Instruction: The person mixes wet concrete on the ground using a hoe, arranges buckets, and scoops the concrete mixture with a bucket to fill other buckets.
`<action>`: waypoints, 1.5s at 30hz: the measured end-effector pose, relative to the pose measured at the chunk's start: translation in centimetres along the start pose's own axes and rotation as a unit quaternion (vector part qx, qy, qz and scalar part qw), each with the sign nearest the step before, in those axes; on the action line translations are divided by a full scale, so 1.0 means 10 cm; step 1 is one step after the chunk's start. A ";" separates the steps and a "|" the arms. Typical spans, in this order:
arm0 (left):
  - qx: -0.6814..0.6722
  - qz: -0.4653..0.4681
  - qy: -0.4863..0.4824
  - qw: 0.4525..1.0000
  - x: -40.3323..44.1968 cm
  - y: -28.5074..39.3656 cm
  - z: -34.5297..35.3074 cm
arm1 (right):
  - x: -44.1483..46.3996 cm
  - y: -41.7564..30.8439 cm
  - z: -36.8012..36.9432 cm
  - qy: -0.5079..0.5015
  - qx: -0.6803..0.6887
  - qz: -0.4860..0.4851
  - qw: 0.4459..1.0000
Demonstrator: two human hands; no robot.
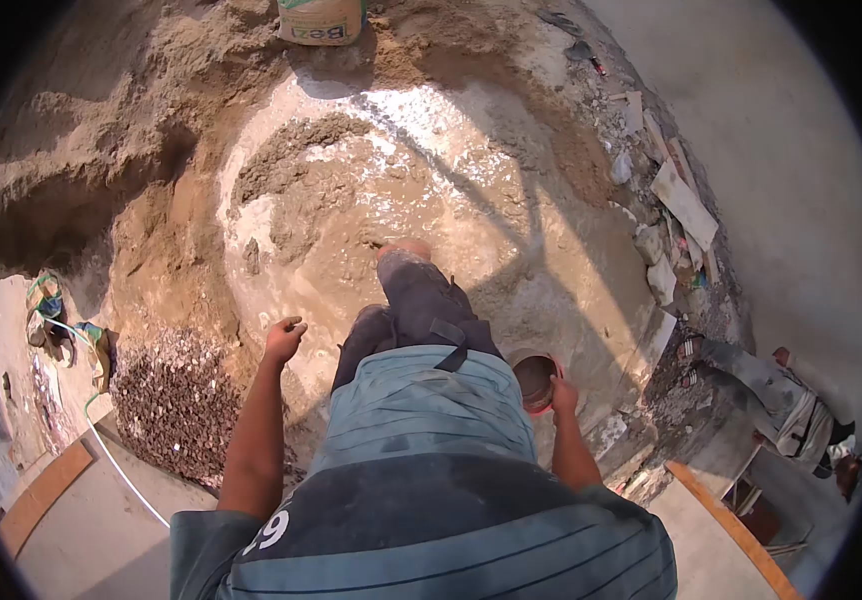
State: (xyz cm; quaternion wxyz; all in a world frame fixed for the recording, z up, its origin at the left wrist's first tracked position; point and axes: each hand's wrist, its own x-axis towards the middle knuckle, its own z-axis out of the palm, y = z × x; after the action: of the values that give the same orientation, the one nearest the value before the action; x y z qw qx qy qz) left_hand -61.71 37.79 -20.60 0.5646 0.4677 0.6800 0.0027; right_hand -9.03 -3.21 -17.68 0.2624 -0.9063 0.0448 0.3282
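My right hand (564, 394) grips the rim of a round bucket (535, 380) with a reddish edge and a dark brown inside, beside my right hip. What the bucket holds cannot be made out. Out to the other side, my left hand (285, 339) hangs with nothing in it, its fingers loosely bent and a little apart. Beneath both hands spreads a wide pool of wet mortar (511, 240), pale and shiny. One bare foot (409, 247) shows in the wet mix, below a dark trouser leg (419, 290).
Sand (151, 100) is heaped to the left and behind the pool. A printed bag (321, 22) stands at the far edge. Gravel (176, 400) lies at left, near a thin hose (116, 465). Broken boards (684, 205) and rubble line the right side. A wooden plank (731, 530) lies lower right.
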 end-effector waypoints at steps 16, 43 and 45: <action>-0.092 -0.097 0.052 0.990 -0.78 -0.77 0.28 | 0.67 -1.33 0.06 -0.049 0.088 -0.101 0.990; -0.082 0.017 0.053 0.995 -0.13 0.42 0.27 | 0.81 -1.72 -0.48 0.006 0.127 -0.137 0.982; -0.055 0.013 0.048 0.997 -0.18 0.52 0.20 | 0.65 -1.27 -0.46 0.028 0.114 -0.086 0.989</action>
State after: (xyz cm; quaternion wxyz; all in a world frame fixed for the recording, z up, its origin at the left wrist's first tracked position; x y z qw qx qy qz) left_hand -57.03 38.50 -17.16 0.5560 0.4440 0.6992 0.0698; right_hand 1.94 5.95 -13.02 0.3896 -0.8798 0.0106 0.2721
